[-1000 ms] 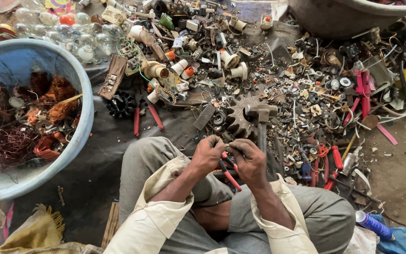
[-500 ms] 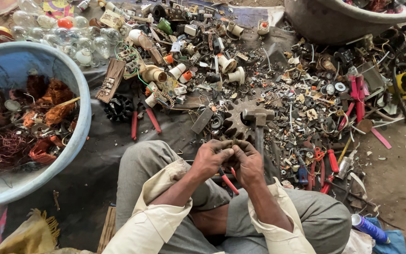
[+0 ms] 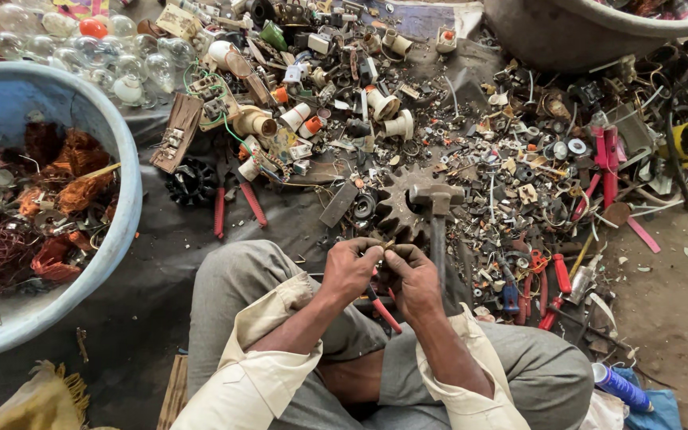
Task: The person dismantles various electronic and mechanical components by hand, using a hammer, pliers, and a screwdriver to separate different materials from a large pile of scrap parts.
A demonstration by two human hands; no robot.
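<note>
My left hand [image 3: 349, 267] and my right hand [image 3: 412, 276] meet in front of my knees and pinch one small scrap part [image 3: 386, 246] between their fingertips. The part is mostly hidden by the fingers. Red-handled pliers [image 3: 382, 307] lie under my hands, across my lap. Just beyond my fingers a hammer [image 3: 436, 209] rests with its head on a large rusty gear [image 3: 398, 213]. I sit cross-legged in grey trousers with cream sleeves.
A blue tub [image 3: 117, 209] with copper wire and coils stands at the left. Light bulbs [image 3: 97, 49] lie at the far left. A dense heap of sockets, switches and metal scrap [image 3: 519, 151] covers the dark sheet ahead. A grey basin [image 3: 567, 36] stands at the far right, red-handled tools [image 3: 236, 209] nearby.
My hands have stayed together at the same spot, with the fingers working at the small part. The view has shifted slightly.
</note>
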